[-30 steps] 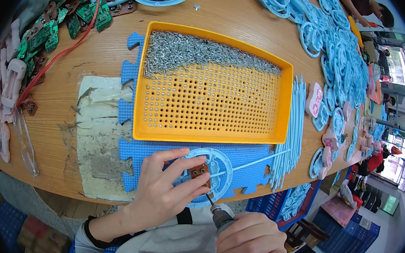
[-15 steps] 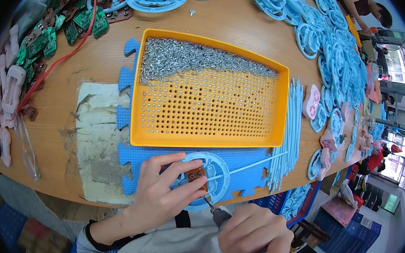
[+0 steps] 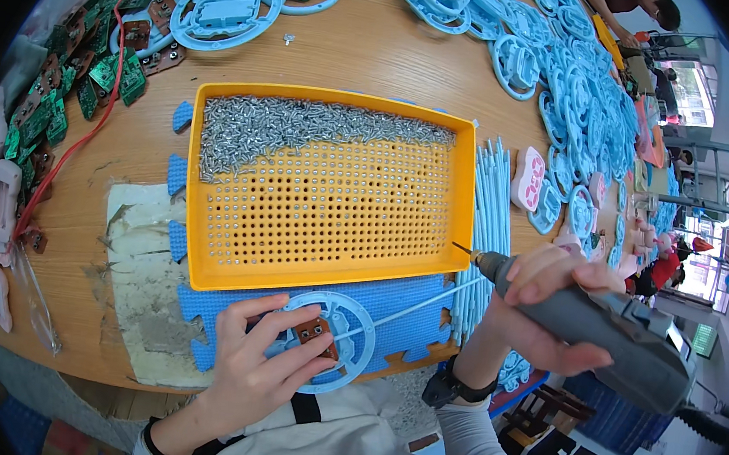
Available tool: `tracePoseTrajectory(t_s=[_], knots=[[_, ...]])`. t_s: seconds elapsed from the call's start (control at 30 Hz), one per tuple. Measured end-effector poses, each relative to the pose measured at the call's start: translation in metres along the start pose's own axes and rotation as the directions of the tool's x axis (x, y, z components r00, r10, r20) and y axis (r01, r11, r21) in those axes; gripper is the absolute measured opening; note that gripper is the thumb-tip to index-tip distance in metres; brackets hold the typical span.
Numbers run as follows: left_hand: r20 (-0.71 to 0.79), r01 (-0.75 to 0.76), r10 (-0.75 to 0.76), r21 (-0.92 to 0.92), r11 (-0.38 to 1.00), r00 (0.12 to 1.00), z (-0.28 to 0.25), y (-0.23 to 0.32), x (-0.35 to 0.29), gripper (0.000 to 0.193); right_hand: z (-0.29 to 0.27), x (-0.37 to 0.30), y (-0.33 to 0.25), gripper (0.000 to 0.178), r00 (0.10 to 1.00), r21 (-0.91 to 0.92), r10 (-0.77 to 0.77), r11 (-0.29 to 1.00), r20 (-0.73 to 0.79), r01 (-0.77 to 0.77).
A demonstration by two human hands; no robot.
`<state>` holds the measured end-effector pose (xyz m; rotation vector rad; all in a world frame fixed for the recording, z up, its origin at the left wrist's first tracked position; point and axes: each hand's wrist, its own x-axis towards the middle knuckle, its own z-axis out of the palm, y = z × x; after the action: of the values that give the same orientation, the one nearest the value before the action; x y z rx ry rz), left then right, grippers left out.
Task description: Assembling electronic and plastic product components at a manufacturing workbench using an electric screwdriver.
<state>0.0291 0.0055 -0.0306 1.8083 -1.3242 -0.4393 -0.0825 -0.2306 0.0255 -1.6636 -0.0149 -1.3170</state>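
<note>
My left hand [image 3: 257,359] presses a small brown circuit board [image 3: 315,337] into a round light-blue plastic housing [image 3: 362,329], its fingers closed on both. A thin light-blue rod [image 3: 420,306] runs from the housing toward the upper right. The housing rests at the front edge of a blue foam mat [image 3: 398,334]. My right hand [image 3: 550,307] is wrapped around a dark grey electric screwdriver [image 3: 609,334]. Its thin bit points left, over the lower right corner of a yellow perforated tray [image 3: 324,285]. Silver screws [image 3: 304,130] are heaped along that tray's far side, with more standing in its holes.
Green and brown circuit boards [image 3: 63,80], a red cable [image 3: 83,141] and pink plastic parts [image 3: 4,202] lie at the left. Light-blue housings [image 3: 570,98] pile up along the back and right. A bundle of light-blue rods [image 3: 489,231] lies beside the tray. Another person [image 3: 631,12] sits far right.
My right hand has lifted the screwdriver from the circuit board up and right to the tray's corner. My left hand still holds the board and housing. The whole view has shifted.
</note>
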Motion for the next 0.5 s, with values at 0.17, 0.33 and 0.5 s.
tracePoseTrajectory(t_s=[0.17,0.33,0.5], knots=[[0.005,0.004,-0.004,0.005,1.000,1.000,-0.001,0.001,0.002,0.030,0.006,-0.002,0.014,0.070,0.998,-0.106,-0.040,0.994,-0.049,0.034],[-0.001,0.003,-0.003,0.009,1.000,1.000,-0.001,0.001,0.001,0.031,0.004,-0.005,0.017,0.068,0.999,-0.125,-0.040,0.991,-0.032,0.036],[-0.001,0.002,-0.001,0.017,1.000,1.000,-0.002,0.001,0.001,0.031,0.007,-0.006,0.020,0.067,0.999,-0.117,0.000,0.993,-0.042,-0.005]])
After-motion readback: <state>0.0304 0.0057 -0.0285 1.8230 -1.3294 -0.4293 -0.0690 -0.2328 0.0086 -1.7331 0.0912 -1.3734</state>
